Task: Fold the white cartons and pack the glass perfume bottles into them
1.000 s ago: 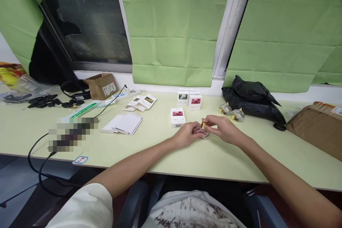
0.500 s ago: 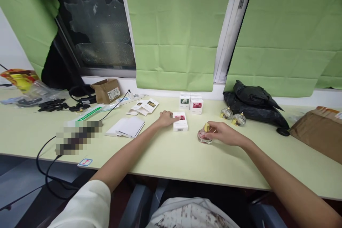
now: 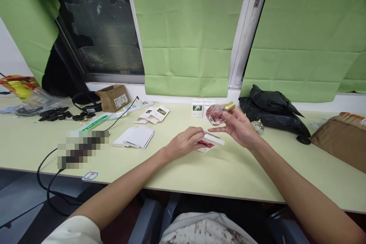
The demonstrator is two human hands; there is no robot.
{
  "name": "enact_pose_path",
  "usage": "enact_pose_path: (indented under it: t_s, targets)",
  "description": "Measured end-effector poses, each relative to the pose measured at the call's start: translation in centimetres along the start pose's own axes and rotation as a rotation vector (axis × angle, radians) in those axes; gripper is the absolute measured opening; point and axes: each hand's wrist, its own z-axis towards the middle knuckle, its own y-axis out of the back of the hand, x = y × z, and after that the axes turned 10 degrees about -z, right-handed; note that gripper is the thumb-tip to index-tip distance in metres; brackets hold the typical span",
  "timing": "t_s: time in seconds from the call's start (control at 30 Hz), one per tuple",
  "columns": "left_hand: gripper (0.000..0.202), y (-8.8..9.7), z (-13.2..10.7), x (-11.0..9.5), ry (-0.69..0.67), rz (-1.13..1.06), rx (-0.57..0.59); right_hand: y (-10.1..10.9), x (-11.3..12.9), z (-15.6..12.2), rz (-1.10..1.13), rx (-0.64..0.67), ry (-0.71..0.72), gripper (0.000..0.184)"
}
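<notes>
My left hand (image 3: 183, 143) is closed on a small white box (image 3: 206, 145) with a red flower picture, held tilted over the table. One end of the box faces my right hand. In my right hand (image 3: 239, 127) is a round glass perfume bottle (image 3: 215, 115) with pinkish red contents and a gold cap (image 3: 229, 106). It is raised and tipped on its side, just above the box, with the cap toward the right. A finger of my right hand reaches toward the box's upper end. Whether it touches cannot be made out.
Behind the bottle stand white boxes (image 3: 197, 108). Another glass bottle (image 3: 258, 126) sits by a black plastic bag (image 3: 271, 110). Flattened white cartons (image 3: 135, 136) and opened cartons (image 3: 154, 114) lie left. A brown package (image 3: 341, 141) is at right, a cardboard box (image 3: 112, 98) at back left.
My right hand has lifted the perfume bottle off the table and tipped it over. My left hand has picked up the white box and brought it nearer, toward the right.
</notes>
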Motion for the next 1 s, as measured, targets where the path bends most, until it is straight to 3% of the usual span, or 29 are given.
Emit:
enact_pose_path:
  t_s: [0.13,0.3,0.53,0.7,0.9,1.0]
  targets:
    - [0.041,-0.3,-1.1,0.0,-0.094,-0.003,0.002,-0.9,0.7,-2.3,-0.161,0.116,-0.049,0.036]
    - [0.032,-0.4,-2.1,0.7,-0.147,0.014,0.043,-0.5,1.0,-4.3,-0.353,0.166,-0.039,0.031]
    - [0.022,0.2,-1.7,-0.2,-0.145,-0.047,0.096,-0.6,-0.3,-5.7,-0.585,0.079,0.075,0.028]
    - [0.031,0.2,-1.9,-0.4,-0.155,0.009,0.132,-0.9,-1.6,-6.2,-0.596,-0.013,0.151,0.029]
    - [0.036,-0.6,-2.7,-0.2,-0.065,-0.078,0.05,-1.0,-0.8,-6.0,-0.722,0.012,0.115,0.027]
    - [0.025,-0.5,-3.1,-0.7,0.098,-0.101,0.091,-1.0,0.0,-5.5,-0.741,0.067,0.081,0.026]
